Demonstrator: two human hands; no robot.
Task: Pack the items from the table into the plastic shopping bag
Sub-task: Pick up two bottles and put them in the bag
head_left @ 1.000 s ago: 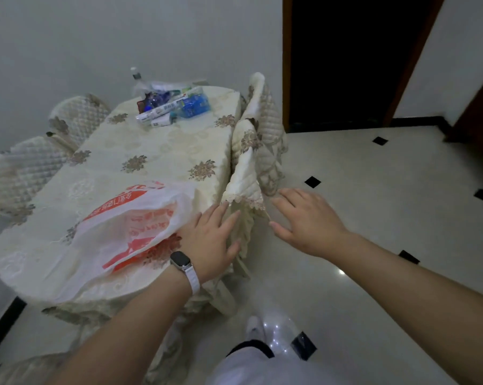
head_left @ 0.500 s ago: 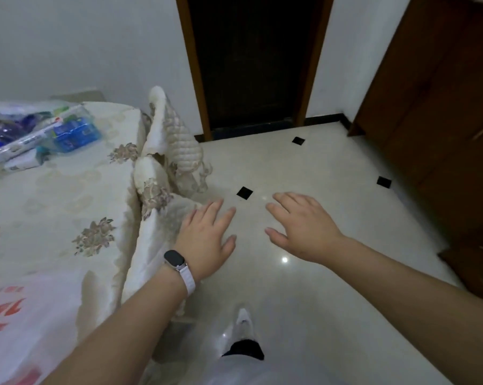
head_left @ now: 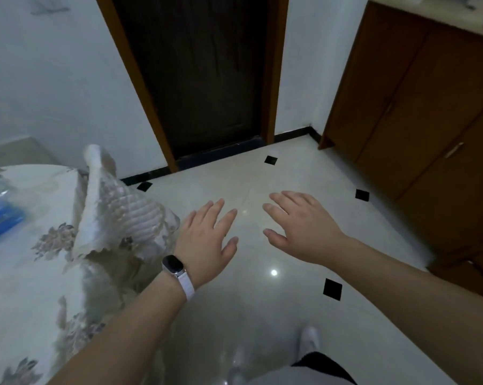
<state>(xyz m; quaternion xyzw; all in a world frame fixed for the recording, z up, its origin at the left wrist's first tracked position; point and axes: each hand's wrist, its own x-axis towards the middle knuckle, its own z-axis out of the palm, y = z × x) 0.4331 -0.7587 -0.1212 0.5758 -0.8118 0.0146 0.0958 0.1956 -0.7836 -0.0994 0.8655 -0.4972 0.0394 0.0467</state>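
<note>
Glossy pale floor (head_left: 262, 315) with little black diamond tiles fills most of the view, with a dark doorway (head_left: 201, 79) at the far wall and brown cabinets (head_left: 429, 120) on the right. At the left edge sits the table (head_left: 17, 287), under a cream flowery cloth, with a quilted chair cover (head_left: 118, 212) bunched up at its corner.

Both hands float out over the bare floor, palms down, holding nothing at all. Left hand (head_left: 207, 240), with a watch (head_left: 173, 265) on its wrist, has the fingers spread and nearly flat, just beside the chair cover. Right hand (head_left: 301, 223) is the same deal, fingers fanned and relaxed, a gap between the two hands.

As for the stuff to pack, only a blurry bit shows at the far left of the table: a blue pack (head_left: 1, 220) and something clear-wrapped behind it, too smeared to name. The shopping bag isn't in the shot, so I can't say where it sits.

My read is that packing hasn't really started and nothing's been grabbed. Next move calls for swinging back left toward the table, getting a hand on the bag to hold its mouth open, then reaching to the far end for that blue pack.
</note>
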